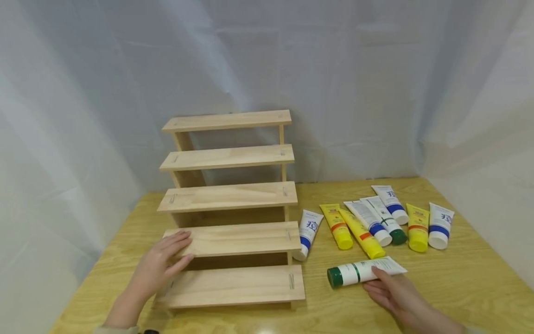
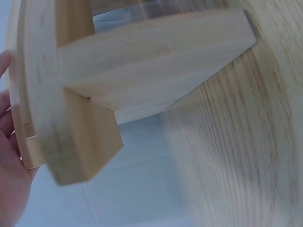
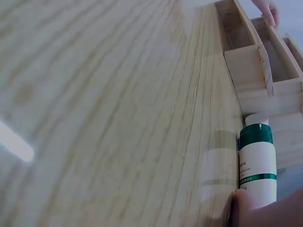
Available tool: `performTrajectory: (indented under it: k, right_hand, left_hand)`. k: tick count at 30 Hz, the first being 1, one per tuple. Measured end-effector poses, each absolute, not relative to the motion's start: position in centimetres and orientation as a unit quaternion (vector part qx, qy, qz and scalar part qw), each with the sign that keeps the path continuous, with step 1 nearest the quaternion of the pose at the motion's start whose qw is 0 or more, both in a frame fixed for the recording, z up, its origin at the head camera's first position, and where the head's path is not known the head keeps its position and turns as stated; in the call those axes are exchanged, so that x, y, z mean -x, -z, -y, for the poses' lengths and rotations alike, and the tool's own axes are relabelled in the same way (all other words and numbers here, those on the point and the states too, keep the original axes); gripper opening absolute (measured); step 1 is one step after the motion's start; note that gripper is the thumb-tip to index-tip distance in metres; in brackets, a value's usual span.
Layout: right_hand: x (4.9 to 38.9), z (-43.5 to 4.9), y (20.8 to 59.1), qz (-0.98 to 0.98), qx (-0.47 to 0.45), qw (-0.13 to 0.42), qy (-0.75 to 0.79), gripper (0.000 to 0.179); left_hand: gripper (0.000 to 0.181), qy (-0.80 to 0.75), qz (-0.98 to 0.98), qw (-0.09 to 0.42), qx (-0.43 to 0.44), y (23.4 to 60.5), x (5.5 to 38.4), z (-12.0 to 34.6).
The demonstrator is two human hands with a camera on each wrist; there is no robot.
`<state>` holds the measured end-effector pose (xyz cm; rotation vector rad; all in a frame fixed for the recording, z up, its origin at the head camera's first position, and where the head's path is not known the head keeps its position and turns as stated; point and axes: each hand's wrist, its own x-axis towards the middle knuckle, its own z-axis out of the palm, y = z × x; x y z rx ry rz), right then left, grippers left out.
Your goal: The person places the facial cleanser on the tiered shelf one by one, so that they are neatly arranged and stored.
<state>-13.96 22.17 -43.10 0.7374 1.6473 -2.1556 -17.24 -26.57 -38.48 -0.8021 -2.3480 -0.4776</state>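
Observation:
A stepped wooden rack [image 1: 246, 240] with several tiers stands on the left half of the table. My left hand [image 1: 160, 262] rests at the left end of its second tier from the bottom, fingers laid over the board and thumb near its front edge. In the left wrist view, the fingers [image 2: 5, 111] lie along a board. To the right, my right hand [image 1: 396, 294] grips a white tube with a green cap [image 1: 354, 273] near its flat end, thumb on top. The tube lies sideways low over the table, cap pointing left toward the rack, as the right wrist view also shows.
Beside the rack's right side lies a white tube with a blue band [image 1: 308, 232]. Farther right is a loose group of several tubes, among them a yellow tube [image 1: 337, 227] and another green-capped tube [image 1: 385, 218]. Pale sheeting [image 1: 333, 93] hangs behind the wooden table [image 1: 467, 278].

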Motion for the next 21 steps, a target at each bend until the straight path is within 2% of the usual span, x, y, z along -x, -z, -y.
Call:
performTrajectory:
  k: [12, 21]
  right_hand:
    - [15.2, -22.3, 43.8, -0.59, -0.252, 0.145, 0.753, 0.064]
    - [14.6, -22.3, 43.7, -0.569, -0.265, 0.141, 0.766, 0.062]
  left_hand:
    - [0.039, 0.182, 0.891, 0.302, 0.287, 38.8, 17.2, 26.7]
    - [0.038, 0.186, 0.887, 0.304, 0.292, 38.8, 17.3, 26.7]
